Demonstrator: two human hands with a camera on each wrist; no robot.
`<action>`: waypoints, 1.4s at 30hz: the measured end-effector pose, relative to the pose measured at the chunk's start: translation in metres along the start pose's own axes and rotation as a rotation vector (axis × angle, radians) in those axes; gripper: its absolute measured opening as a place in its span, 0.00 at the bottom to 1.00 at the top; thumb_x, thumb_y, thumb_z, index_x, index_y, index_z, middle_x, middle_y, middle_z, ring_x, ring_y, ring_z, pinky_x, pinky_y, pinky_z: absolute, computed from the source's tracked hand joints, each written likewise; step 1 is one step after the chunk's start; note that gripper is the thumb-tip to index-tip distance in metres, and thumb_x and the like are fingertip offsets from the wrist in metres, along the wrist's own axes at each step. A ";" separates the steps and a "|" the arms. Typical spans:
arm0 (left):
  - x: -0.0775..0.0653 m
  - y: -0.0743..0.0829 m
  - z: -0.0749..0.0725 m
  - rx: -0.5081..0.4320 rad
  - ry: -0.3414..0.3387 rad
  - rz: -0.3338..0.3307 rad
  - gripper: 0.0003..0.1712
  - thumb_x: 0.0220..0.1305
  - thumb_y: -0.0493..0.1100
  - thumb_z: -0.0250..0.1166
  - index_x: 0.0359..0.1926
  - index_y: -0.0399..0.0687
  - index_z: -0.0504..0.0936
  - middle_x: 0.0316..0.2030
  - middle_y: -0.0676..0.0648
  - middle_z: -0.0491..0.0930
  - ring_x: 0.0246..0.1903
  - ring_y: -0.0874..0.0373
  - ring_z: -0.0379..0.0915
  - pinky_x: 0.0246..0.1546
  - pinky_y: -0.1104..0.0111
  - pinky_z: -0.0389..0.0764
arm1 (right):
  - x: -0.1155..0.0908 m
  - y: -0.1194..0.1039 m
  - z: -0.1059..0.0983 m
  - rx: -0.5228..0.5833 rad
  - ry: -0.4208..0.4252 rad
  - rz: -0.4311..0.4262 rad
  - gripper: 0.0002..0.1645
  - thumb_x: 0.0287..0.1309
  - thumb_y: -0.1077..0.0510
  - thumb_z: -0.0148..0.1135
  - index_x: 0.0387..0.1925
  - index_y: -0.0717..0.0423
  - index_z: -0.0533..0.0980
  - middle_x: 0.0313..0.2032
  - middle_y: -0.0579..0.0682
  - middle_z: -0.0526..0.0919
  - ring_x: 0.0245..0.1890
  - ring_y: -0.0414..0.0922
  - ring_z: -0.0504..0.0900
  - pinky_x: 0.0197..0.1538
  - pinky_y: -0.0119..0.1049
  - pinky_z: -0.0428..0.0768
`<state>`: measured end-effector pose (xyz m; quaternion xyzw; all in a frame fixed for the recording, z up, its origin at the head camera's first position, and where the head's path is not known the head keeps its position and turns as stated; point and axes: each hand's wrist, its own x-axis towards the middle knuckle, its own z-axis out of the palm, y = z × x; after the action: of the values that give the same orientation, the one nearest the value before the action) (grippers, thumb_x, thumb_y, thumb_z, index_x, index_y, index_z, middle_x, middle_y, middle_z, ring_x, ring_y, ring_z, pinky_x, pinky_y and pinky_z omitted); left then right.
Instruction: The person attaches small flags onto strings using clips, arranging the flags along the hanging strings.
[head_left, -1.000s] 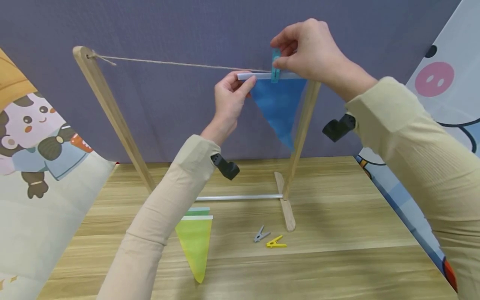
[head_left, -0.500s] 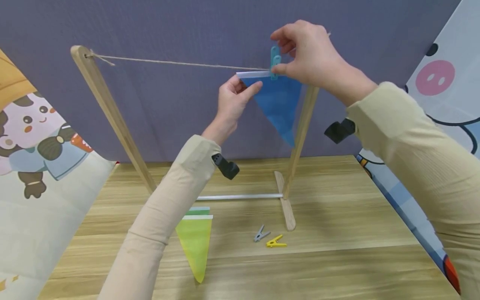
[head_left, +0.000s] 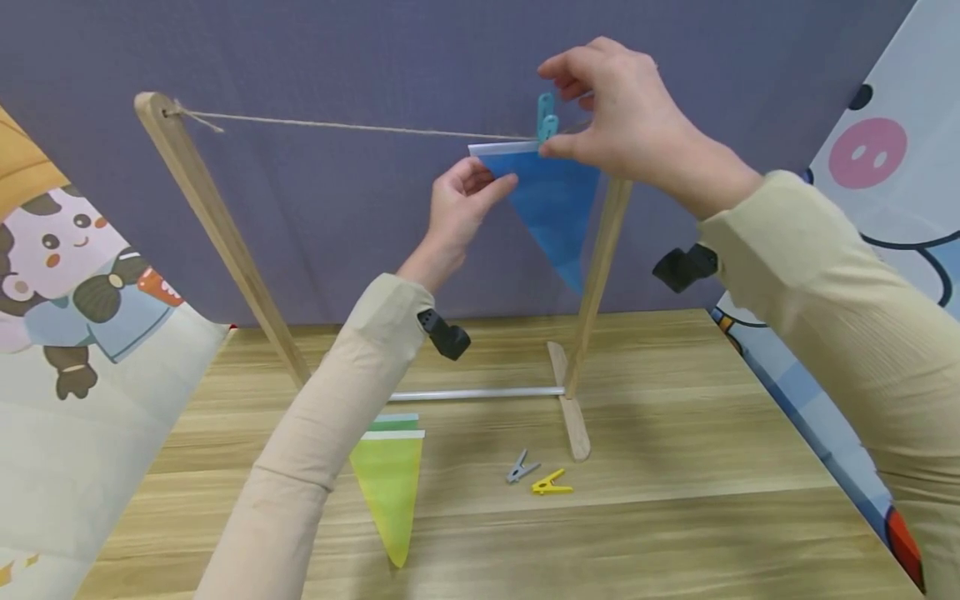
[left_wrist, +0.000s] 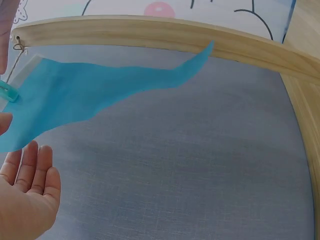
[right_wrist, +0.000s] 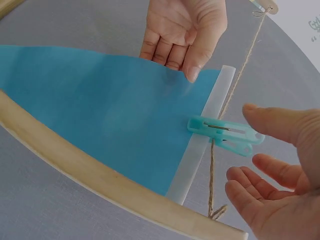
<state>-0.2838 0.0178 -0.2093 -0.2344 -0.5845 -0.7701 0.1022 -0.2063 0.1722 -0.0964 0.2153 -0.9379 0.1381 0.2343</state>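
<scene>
Head view, left hand (head_left: 457,204): set loosely about the near edge of the blue flag (head_left: 551,208), with thumb in front and fingers behind, not plainly pinching.
Head view, right hand (head_left: 626,108): poised by the turquoise clothespin (head_left: 546,121), with thumb and fingers apart.
Head view, string (head_left: 337,127): stretched just above the left hand, running toward the clothespin.
Head view, table (head_left: 712,400): below the left hand, bearing a yellow flag (head_left: 390,492) laid partly over a green flag (head_left: 395,425); below and between both hands, a gray clip (head_left: 520,468) just beside a yellow clip (head_left: 552,485).
Containers: none to be seen about either hand.
Left wrist view, flag tip: trailing away from the left fingers, across the wooden post (left_wrist: 125,32).
Right wrist view, clothespin bite: on the white band (right_wrist: 187,175), between both hands, apparently over the string too.
Right wrist view, release: best done by drawing right fingers straight back from the levers, without tugging.
Left hand support: best kept light until sure of a firm bite.
</scene>
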 end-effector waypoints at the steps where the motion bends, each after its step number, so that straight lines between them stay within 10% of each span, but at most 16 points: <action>1: 0.000 0.000 -0.001 0.009 -0.004 0.004 0.08 0.55 0.30 0.66 0.38 0.34 0.78 0.30 0.52 0.79 0.35 0.63 0.75 0.43 0.69 0.77 | -0.001 0.000 -0.001 -0.001 0.001 0.001 0.37 0.54 0.60 0.66 0.64 0.63 0.63 0.57 0.60 0.68 0.57 0.53 0.68 0.62 0.41 0.67; 42: -0.037 -0.016 -0.046 0.089 -0.099 -0.030 0.14 0.59 0.30 0.63 0.46 0.28 0.76 0.37 0.51 0.80 0.41 0.59 0.75 0.49 0.67 0.75 | -0.060 0.010 0.001 0.107 0.188 -0.058 0.28 0.50 0.65 0.69 0.54 0.65 0.73 0.46 0.58 0.75 0.47 0.49 0.77 0.54 0.25 0.72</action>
<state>-0.2696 -0.0253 -0.2500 -0.2589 -0.6260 -0.7321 0.0719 -0.1637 0.2008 -0.1288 0.2408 -0.8964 0.2005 0.3135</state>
